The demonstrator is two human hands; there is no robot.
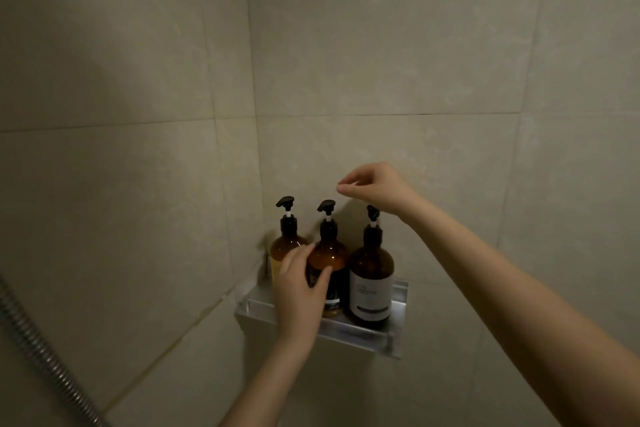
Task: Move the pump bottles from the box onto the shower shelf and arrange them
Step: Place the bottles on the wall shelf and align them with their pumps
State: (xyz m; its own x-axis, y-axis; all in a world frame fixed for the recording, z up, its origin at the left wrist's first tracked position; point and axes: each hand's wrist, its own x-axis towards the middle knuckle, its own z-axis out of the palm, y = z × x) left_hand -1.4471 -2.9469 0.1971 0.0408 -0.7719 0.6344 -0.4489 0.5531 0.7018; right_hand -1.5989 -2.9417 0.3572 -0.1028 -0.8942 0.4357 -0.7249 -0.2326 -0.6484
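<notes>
— Where are the bottles?
— All three stand upright in a row on the shelf [363, 331] in the tiled corner: left bottle [282, 250], middle bottle [329, 253], right bottle [371, 274].
— And the hands?
— The left hand [301, 291] grips the middle bottle's body. The right hand [377, 187] hovers just above the right bottle's pump, fingers loosely curled, holding nothing.

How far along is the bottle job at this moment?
Done: the left bottle, middle bottle and right bottle all stand upright on the shower shelf. In hand: the left hand grips the middle bottle, seemingly adjusting it; the right hand hovers empty above the pump heads. Left: probably only final arranging, though the box is out of view.
</notes>
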